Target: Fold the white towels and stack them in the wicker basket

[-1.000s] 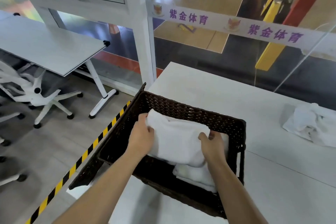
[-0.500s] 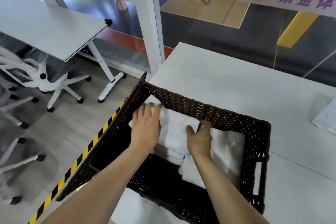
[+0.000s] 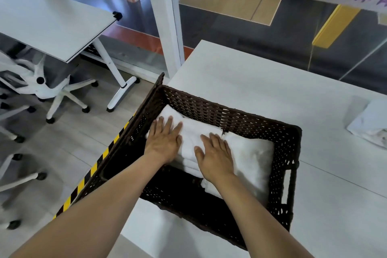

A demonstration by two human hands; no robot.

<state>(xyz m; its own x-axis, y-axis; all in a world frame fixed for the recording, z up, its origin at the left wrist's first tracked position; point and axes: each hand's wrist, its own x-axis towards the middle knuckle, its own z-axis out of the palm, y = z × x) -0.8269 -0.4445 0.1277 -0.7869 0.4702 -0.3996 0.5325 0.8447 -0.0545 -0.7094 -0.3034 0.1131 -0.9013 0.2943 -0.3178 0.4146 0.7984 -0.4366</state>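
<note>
The white tabletop (image 3: 240, 81) in front of me carries two things. A dark brown wicker basket (image 3: 230, 114) stands at its left edge, close to me, with one corner toward the window post. Well apart from it, at the far right, a loose white towel (image 3: 370, 123) lies crumpled on the bare surface. A thin seam (image 3: 343, 178) crosses the tabletop to the right of the basket.

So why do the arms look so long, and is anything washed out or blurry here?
Head view: the wide lens stretches the forearms and slants the window post; the towels in the basket are bright enough that their folds nearly wash out; the glass shows pale reflections; the loose towel at the right edge looks soft.
</note>
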